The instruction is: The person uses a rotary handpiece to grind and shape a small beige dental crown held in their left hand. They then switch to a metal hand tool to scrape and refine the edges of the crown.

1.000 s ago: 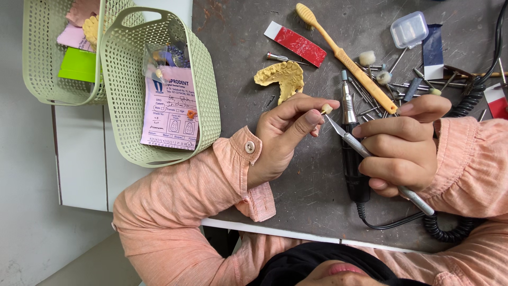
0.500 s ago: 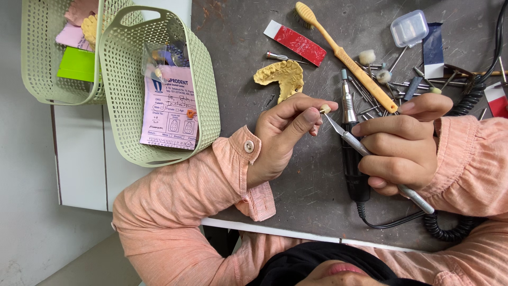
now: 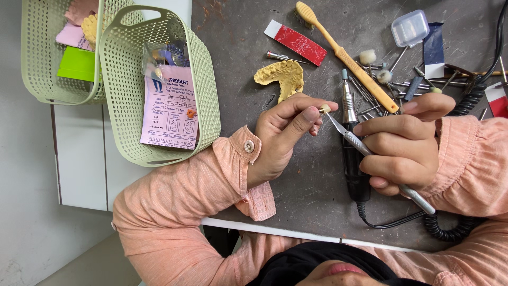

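Right hand (image 3: 405,145) is closed round a slim metal hand instrument (image 3: 370,153), pen-style, tip aimed at a small cream tooth piece (image 3: 324,109). Left hand (image 3: 286,132) pinches that piece between thumb and forefinger fingers (image 3: 309,114), above the bench (image 3: 243,63). Judgement: piece is tiny, light, rigid, likely brittle; grip by its sides, gently. Behind: black motor handpiece (image 3: 352,153), yellow dental cast (image 3: 283,77), toothbrush (image 3: 344,53).

Tiny cream tooth-shaped piece (image 3: 324,108) pinched mid-frame, with the slim silver metal blade tool (image 3: 365,151) slanting from lower right, tip touching it.
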